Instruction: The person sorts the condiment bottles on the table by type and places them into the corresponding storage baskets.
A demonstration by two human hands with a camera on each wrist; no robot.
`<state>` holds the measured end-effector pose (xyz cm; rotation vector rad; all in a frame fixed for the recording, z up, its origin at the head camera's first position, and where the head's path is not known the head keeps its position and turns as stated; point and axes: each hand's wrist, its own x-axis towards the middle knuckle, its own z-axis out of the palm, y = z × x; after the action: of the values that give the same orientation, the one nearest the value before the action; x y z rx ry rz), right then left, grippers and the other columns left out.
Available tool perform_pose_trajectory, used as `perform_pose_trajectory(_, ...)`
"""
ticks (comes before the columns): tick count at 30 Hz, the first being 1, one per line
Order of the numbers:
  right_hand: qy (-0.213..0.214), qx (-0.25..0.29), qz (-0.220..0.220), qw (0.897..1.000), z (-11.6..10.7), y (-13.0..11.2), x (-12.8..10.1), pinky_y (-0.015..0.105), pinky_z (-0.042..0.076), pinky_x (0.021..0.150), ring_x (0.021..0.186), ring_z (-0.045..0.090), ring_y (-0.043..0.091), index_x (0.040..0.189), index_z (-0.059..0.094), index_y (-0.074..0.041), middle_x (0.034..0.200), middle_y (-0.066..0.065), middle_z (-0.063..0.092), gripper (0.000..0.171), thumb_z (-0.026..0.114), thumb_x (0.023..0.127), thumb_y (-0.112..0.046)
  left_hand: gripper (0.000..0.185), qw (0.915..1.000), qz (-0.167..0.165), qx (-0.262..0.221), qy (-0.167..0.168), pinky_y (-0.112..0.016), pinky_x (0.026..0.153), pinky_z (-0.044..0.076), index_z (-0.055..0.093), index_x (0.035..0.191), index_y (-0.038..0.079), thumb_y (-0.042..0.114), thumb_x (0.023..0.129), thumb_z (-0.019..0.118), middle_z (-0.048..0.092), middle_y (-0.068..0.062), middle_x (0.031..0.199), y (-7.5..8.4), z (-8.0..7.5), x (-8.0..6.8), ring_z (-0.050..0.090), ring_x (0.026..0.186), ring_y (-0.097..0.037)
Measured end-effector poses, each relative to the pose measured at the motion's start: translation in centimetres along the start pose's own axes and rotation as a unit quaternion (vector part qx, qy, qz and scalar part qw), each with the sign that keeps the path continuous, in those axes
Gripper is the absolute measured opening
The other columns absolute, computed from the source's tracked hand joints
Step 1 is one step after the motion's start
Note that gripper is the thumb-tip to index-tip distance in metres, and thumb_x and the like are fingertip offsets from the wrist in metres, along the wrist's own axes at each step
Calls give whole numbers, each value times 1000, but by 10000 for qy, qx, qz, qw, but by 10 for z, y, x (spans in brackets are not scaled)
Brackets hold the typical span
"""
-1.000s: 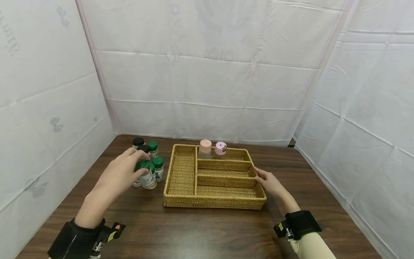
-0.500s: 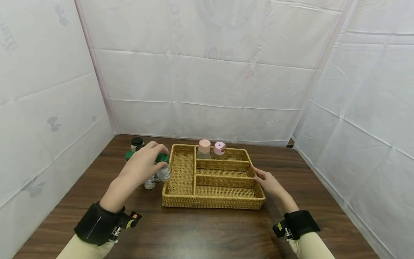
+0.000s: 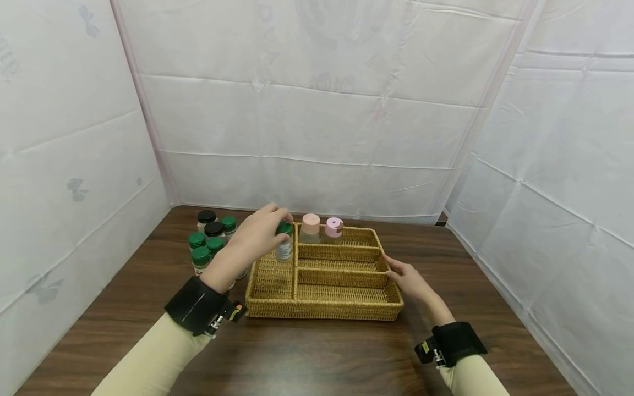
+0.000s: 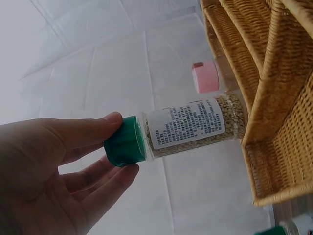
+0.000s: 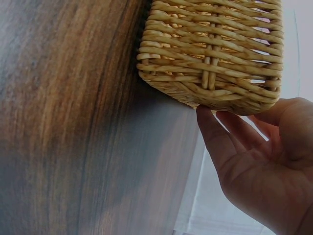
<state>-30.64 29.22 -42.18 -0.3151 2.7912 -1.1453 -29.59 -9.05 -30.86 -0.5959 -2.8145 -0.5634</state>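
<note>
My left hand (image 3: 257,234) pinches a spice jar (image 4: 188,125) by its green cap, fingers and thumb on either side. Pale seeds fill the clear jar, which has a white printed label. In the head view this jar (image 3: 284,248) is upright over the long left compartment of a woven basket (image 3: 324,309); whether its base touches the bottom is unclear. My right hand (image 3: 408,280) touches the basket's right side, fingers fairly straight. In the right wrist view, fingertips (image 5: 204,115) meet the wicker near a corner. Two bottles, one peach-capped (image 3: 310,223) and one pink-capped (image 3: 334,226), stand in the back compartment.
Left of the basket, several more jars stand grouped on the dark wooden table (image 3: 317,357), some with green caps (image 3: 200,255), others with black caps (image 3: 214,228). My left forearm partly hides them. White sheeting (image 3: 307,126) encloses the back and sides.
My left hand has lifted the green-capped jar from the group and carried it rightward over the basket's left compartment. My right hand stays at the basket's right side.
</note>
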Motion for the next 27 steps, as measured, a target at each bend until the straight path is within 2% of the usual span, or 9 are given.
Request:
perform_pose_trajectory(3,-29,40,15,10000,0,-1,0,60,41,111,141,39,47,158,23,-4,160,29,25,54,41,107,-8,31,10000,15,-64,-72,-45,90,54,64,123,15,24,94,72,57,-11,130,5,5,10,59,115,-30)
perform_pose_trajectory(9,-7,66,58,10000,2,-2,0,60,40,112,142,37,46,159,23,-6,160,27,26,54,42,107,-10,30,9997,101,-25,-212,-40,86,54,63,123,15,23,95,70,57,-9,128,12,16,25,60,109,-26)
perform_pose_trajectory(15,-31,-62,-56,10000,1,-3,-2,59,43,110,140,41,46,158,23,-4,159,29,26,54,42,108,-10,27,9994,144,73,-313,-39,86,55,63,123,17,20,96,68,56,-9,129,17,28,37,60,110,-26)
perform_pose_trajectory(23,-8,-103,-80,9999,0,-4,-3,58,45,108,140,41,46,158,24,-4,159,29,27,54,42,108,-10,26,9985,361,222,-345,-37,86,55,63,121,16,18,96,68,57,-8,121,18,44,47,60,106,-24)
perform_pose_trajectory(27,20,-86,-62,9999,0,-3,-2,57,47,107,138,44,46,158,25,-4,159,28,28,53,42,108,-10,28,9982,352,276,-406,-36,84,55,63,122,15,17,95,69,58,-9,122,17,48,50,61,107,-24)
